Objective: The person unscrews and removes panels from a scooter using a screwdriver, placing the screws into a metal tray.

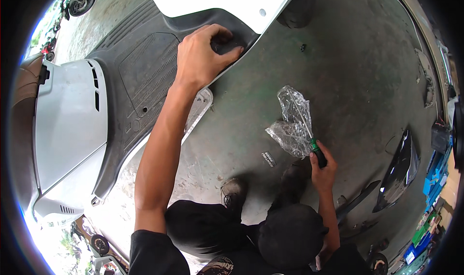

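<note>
My left hand [202, 53] reaches up and grips the edge of a dark grey scooter floor panel [145, 77], next to the white body panel [227, 2]. My right hand [323, 169] is lower right, closed around the green-and-black handle of a screwdriver [316, 152]. Its shaft runs up through a crumpled clear plastic bag [292, 125] held with it.
A white scooter side cover [70, 130] lies at the left. The floor is grey-green concrete [348, 72] with a small black part [303, 47] on it. A glossy black panel [401, 171] lies at the right, blue crates [437, 171] beyond. My shoes [234, 193] are below.
</note>
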### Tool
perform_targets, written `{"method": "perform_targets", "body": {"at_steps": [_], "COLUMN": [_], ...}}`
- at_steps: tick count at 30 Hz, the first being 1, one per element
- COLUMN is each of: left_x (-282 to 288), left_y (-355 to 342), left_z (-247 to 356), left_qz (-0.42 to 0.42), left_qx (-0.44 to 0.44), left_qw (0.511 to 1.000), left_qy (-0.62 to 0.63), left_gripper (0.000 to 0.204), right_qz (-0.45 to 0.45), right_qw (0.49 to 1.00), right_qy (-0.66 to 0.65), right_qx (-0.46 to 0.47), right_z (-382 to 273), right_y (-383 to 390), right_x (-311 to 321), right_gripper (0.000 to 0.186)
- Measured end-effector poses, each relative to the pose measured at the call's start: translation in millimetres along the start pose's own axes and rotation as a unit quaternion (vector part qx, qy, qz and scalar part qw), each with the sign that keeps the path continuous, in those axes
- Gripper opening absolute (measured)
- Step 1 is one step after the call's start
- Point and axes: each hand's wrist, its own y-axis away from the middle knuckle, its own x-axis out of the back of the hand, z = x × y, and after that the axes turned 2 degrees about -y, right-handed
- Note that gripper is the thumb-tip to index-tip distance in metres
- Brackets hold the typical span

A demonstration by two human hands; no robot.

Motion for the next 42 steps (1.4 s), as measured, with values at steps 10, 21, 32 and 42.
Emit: {"method": "perform_targets", "body": {"at_steps": [10, 21, 32, 42], "left_x": [3.6, -13.2, -1.3, 4.4], "left_y": [-17.4, -7.5, 1.8, 153.1], "left_z": [8.3, 6.5, -4.0, -1.6], "left_qz": [-0.095, -0.027, -0.023, -0.049], "left_qx": [0.021, -0.012, -0.067, -0.055], "left_qw": [0.994, 0.997, 0.997, 0.992], "left_qy": [-0.048, -0.068, -0.041, 0.101], "left_gripper": [0.038, 0.023, 0.021, 0.019], "right_qz": [-0.036, -0.007, -0.114, -0.325], "right_qw": [0.999, 1.000, 0.991, 0.882], "right_qy": [0.003, -0.007, 0.000, 0.266], "right_qx": [0.014, 0.007, 0.075, 0.213], "right_z": [-2.5, -6.1, -9.5, -115.3], "right_y": [0.9, 2.3, -3.6, -82.9], "right_x": [-10.5, -0.3, -22.0, -171.5], "right_gripper": [0.036, 0.035, 0.036, 0.032]}}
